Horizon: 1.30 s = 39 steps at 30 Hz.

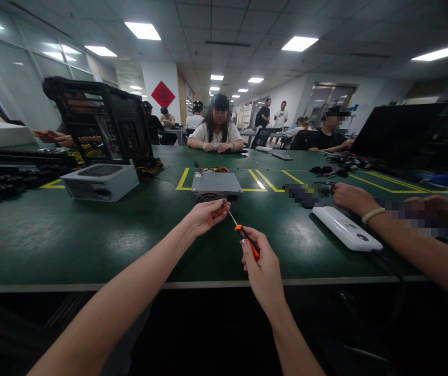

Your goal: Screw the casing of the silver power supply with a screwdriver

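Note:
My right hand (263, 266) is wrapped round the orange-and-black handle of a screwdriver (247, 243), whose thin shaft points up and to the left. At the tip of that shaft, my left hand (205, 217) is closed in a pinch. Whatever sits between its fingertips is too small to make out. Just behind the pinched fingers, a grey computer power supply (216, 181) stands on the green table (161, 235), its fan grille and socket facing me. My left fingers overlap its front face, and I cannot tell whether they touch it.
To the left stand a second power supply (124, 183) and an open black computer case (126, 125). A white oblong device with a cable (345, 227) lies at the right, beside another person's arm (400, 235). Someone sits across the table (216, 128). A dark monitor (412, 138) stands far right.

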{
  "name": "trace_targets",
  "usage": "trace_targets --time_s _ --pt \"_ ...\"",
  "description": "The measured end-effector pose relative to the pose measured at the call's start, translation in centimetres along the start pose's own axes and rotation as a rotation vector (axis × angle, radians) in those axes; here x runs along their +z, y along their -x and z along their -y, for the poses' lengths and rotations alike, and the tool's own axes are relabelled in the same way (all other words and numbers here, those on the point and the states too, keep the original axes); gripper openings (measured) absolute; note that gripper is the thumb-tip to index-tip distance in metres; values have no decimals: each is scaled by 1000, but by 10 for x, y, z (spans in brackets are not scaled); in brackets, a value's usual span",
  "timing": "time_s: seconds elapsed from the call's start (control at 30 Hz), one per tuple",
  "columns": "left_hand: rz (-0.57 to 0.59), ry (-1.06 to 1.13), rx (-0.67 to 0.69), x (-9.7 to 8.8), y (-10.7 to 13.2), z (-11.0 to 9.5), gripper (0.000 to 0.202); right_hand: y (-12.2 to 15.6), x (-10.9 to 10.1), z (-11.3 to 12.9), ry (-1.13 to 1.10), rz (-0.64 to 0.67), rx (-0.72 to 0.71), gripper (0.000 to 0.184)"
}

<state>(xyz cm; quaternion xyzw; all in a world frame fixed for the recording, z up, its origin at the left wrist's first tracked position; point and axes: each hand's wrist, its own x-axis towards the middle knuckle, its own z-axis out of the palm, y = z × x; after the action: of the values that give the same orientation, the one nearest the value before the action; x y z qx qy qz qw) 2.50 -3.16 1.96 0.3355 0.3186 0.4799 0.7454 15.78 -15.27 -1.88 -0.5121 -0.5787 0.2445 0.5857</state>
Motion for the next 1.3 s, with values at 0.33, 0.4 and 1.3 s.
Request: trace_targets --time_s 0.33,0.4,1.3 --pt "-70 -126 -17 -3 -2 2 11 -11 -5 -2 124 31 -14 33" --pt "-77 -194 0 -2 -1 3 13 -12 -5 -3 138 35 -22 33" --pt "-156 -537 247 0 1 5 18 -23 6 0 342 40 -135 31"
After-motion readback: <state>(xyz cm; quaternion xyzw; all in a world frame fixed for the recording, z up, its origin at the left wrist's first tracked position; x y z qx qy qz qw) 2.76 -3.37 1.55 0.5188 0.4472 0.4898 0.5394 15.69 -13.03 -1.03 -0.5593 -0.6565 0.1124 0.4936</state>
